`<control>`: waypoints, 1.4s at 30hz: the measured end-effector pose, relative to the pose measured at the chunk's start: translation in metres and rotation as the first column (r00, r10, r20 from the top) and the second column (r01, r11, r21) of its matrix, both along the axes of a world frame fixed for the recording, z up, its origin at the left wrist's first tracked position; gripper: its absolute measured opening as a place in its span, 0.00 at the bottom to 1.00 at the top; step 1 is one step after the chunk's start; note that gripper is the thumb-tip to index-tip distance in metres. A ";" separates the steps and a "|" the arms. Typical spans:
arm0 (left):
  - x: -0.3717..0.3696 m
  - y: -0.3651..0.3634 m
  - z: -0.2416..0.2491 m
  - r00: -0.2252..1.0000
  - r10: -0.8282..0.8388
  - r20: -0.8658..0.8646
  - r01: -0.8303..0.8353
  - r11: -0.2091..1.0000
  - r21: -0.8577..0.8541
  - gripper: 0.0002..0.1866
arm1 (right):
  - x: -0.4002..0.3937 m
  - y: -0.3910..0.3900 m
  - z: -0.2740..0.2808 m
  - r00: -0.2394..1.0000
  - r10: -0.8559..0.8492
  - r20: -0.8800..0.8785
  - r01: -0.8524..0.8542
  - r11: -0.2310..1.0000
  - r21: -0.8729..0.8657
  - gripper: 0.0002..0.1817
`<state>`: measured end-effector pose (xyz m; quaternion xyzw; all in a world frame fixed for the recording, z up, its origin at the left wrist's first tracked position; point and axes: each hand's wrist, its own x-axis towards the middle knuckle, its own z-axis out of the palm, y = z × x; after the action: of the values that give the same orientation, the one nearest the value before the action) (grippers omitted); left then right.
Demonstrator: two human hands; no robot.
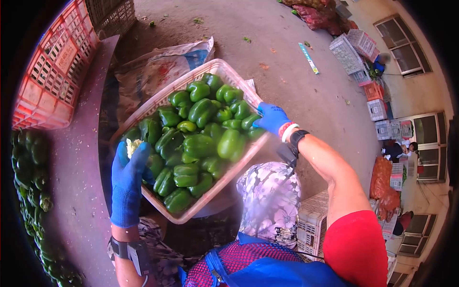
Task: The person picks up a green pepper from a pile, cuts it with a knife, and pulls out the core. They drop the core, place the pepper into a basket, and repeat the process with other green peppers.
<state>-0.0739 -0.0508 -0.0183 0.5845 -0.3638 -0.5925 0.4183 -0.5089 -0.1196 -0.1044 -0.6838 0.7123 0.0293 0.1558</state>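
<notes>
My left hand (pixel 128 172), in a blue knit glove, is at the near-left corner of a pale plastic crate (pixel 179 219). Between its thumb and fingers is a pale, ragged whitish piece (pixel 134 148) that looks like a pepper core. My right hand (pixel 272 118), also gloved in blue, has its fingers closed over the crate's right rim. Green bell peppers (pixel 202 111) fill the crate, which sits tilted in view in front of my lap. One lighter pepper (pixel 231 145) lies at the right side of the heap.
A purplish-grey tabletop (pixel 86 158) runs along the left, with bits scattered on it. More green peppers (pixel 31 191) are heaped beyond. A red crate (pixel 57 62) stands upper left, a printed sack (pixel 158 71) lies behind my crate. Stacked crates (pixel 346 52) and people line the far wall.
</notes>
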 end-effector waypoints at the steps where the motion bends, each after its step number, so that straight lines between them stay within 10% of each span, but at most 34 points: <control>1: 0.001 0.000 0.001 1.000 0.001 -0.014 -0.001 1.000 0.007 0.11 | 0.004 -0.001 -0.003 0.996 0.036 -0.081 -0.044 0.994 -0.099 0.24; 2: 0.001 0.001 0.003 1.000 0.008 -0.027 -0.008 1.000 0.013 0.11 | 0.007 -0.004 -0.004 0.984 0.068 -0.164 -0.099 0.976 -0.194 0.22; 5: 0.004 0.004 0.004 0.982 0.057 -0.178 -0.047 0.997 0.064 0.12 | 0.018 -0.010 0.006 0.972 -0.052 0.230 -0.035 0.934 0.356 0.18; 8: 0.014 0.003 -0.004 0.894 0.108 -0.434 -0.062 0.991 0.121 0.18 | -0.015 -0.009 -0.069 0.922 0.095 0.376 -0.133 0.988 0.076 0.15; 12: 0.024 -0.004 -0.010 0.516 0.046 -0.855 0.136 0.982 0.135 0.23 | -0.016 -0.011 -0.057 0.947 0.133 0.292 -0.155 0.986 0.056 0.15; 14: 0.021 -0.001 -0.002 0.467 0.071 -0.881 0.117 0.983 0.141 0.24 | -0.002 -0.010 -0.016 0.890 -0.186 0.416 0.028 0.933 0.358 0.16; 18: 0.024 0.003 -0.001 0.399 0.091 -0.912 0.151 0.975 0.163 0.28 | 0.045 -0.017 0.083 0.995 0.005 0.103 -0.044 0.924 0.379 0.19; 21: 0.026 0.004 -0.003 0.411 0.016 -0.911 0.232 0.965 0.121 0.33 | 0.104 -0.002 0.157 0.943 0.260 0.210 -0.291 0.947 0.134 0.20; 23: 0.019 0.007 0.006 0.477 0.029 -0.878 0.239 0.957 0.162 0.35 | 0.161 0.019 0.170 0.618 0.246 0.747 -0.301 0.952 -0.064 0.22; 28: 0.013 0.015 -0.024 0.524 -0.105 -0.845 0.440 0.883 0.163 0.39 | 0.261 0.041 0.139 0.403 0.799 0.446 -0.636 0.595 -0.492 0.27; 33: 0.022 0.011 -0.029 0.534 -0.111 -0.838 0.421 0.894 0.150 0.42 | 0.270 0.041 0.087 0.311 0.577 0.755 -0.269 0.815 -0.513 0.15; 36: 0.022 -0.001 -0.014 0.719 -0.033 -0.694 0.280 0.928 0.245 0.42 | 0.262 0.035 0.082 0.074 -0.200 0.977 -0.046 0.978 0.204 0.10; 42: 0.007 0.007 0.006 0.909 -0.298 -0.292 0.287 0.954 -0.083 0.19 | 0.262 0.041 0.085 0.250 -0.079 0.965 -0.067 0.993 0.098 0.09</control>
<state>-0.0673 -0.0439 -0.0122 0.4179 -0.3904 -0.7236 0.3865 -0.2469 -0.0781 -0.0198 -0.5450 0.4669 -0.3539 0.5997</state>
